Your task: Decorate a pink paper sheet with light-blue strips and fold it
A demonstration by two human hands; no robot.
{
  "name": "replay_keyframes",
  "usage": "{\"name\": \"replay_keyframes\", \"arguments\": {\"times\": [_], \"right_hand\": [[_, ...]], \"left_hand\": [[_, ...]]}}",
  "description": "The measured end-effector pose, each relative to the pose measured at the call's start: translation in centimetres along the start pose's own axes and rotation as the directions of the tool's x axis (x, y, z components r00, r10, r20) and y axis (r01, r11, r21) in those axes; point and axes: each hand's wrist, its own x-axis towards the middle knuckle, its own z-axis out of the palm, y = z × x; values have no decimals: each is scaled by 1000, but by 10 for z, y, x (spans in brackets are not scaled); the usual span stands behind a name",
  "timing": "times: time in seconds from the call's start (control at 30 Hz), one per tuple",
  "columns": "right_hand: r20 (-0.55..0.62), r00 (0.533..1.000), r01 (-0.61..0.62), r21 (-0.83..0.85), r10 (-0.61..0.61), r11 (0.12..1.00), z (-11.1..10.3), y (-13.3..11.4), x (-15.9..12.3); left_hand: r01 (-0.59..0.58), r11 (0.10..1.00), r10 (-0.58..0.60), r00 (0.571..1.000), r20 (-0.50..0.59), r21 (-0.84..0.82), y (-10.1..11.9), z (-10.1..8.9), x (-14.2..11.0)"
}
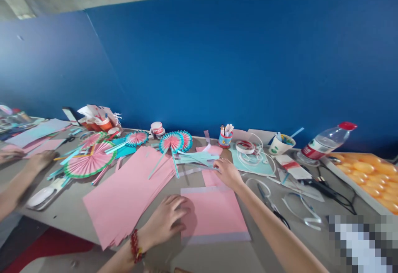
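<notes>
My left hand, a red beaded bracelet on its wrist, rests with fingers apart at the left edge of a pink sheet. That sheet lies flat and has pale purple bands along its far and near edges. My right hand reaches past it, its fingertips closed at the right end of a pile of light blue paper strips. Left of the strips, a pink and blue pleated paper fan lies on a thick stack of pink paper.
Scissors and curled clear strips lie to the right. Beyond stand a pen cup, a paper cup and a plastic bottle. Another person's hands work at left, near a large pink fan.
</notes>
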Motion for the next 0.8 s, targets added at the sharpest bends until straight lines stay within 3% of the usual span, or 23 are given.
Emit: {"name": "replay_keyframes", "arguments": {"times": [0.1,0.2,0.3,0.37,0.43,0.63,0.8], "right_hand": [[18,1000,-16,85,15,996,-13,1,-11],[29,999,-43,175,39,984,-33,-6,-30],[71,997,-41,268,23,962,-55,-23,-55],[152,988,-69,418,5,906,-67,-36,-70],[237,971,-111,532,-22,839,-74,-46,-82],[319,947,-241,662,24,709,-64,-47,-98],[338,936,-320,688,103,651,-50,-43,-103]], "left_hand": [[-23,999,23,1000,19,-36,-5,0,1],[-54,989,50,998,-32,-136,-9,-1,2],[-4,972,-30,990,-141,-235,-8,-6,5],[47,935,-130,968,-216,-352,-4,-9,12],[66,839,-227,945,-237,-540,0,-12,22],[235,398,-370,926,79,-887,2,-9,39],[243,254,-362,921,141,-936,3,-12,27]]}}
